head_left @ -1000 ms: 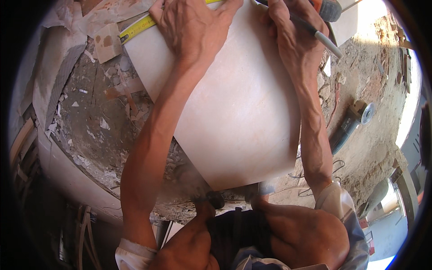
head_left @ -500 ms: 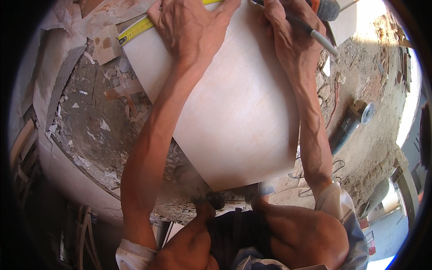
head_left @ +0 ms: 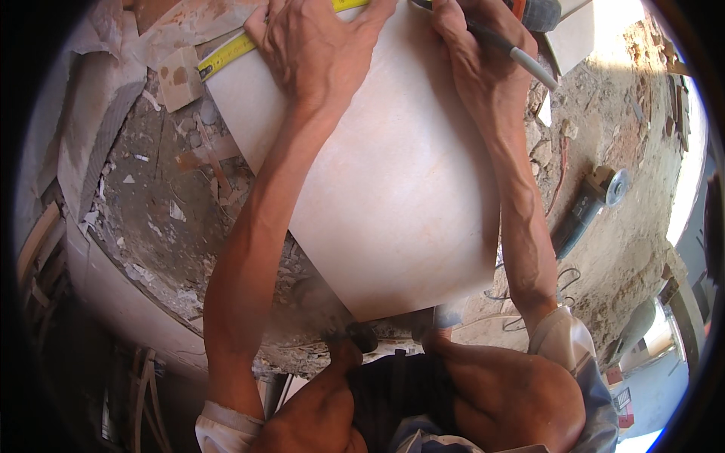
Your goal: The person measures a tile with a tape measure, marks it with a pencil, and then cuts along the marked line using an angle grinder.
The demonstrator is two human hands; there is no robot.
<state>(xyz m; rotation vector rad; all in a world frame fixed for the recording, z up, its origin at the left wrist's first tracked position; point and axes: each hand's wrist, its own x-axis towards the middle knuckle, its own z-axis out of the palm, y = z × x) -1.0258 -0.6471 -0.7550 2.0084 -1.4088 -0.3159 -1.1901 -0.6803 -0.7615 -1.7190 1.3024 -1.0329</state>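
My left hand (head_left: 313,57) holds a yellow tape measure (head_left: 224,55) against the upper part of a large cream tile (head_left: 389,219), thumb spread to the right and some fingertips cut off by the frame's top edge. My right hand (head_left: 487,57) grips a dark pen with a pale grey end (head_left: 532,66) over the tile's upper right. An orange and black power tool (head_left: 540,13) lies just beyond that hand, partly hidden. My bent knees and feet are below the tile.
An angle grinder (head_left: 585,209) with a cord rests on rough, rubble-strewn ground (head_left: 619,249) at the right. Broken tile pieces (head_left: 181,75) and grey slabs (head_left: 94,121) lie at the left. Another pale slab (head_left: 570,41) is at the top right, and wooden strips (head_left: 38,249) are past the left edge.
My right hand and the pen have shifted slightly left and up along the tile. My left hand has moved very slightly left, with the tape about where it was.
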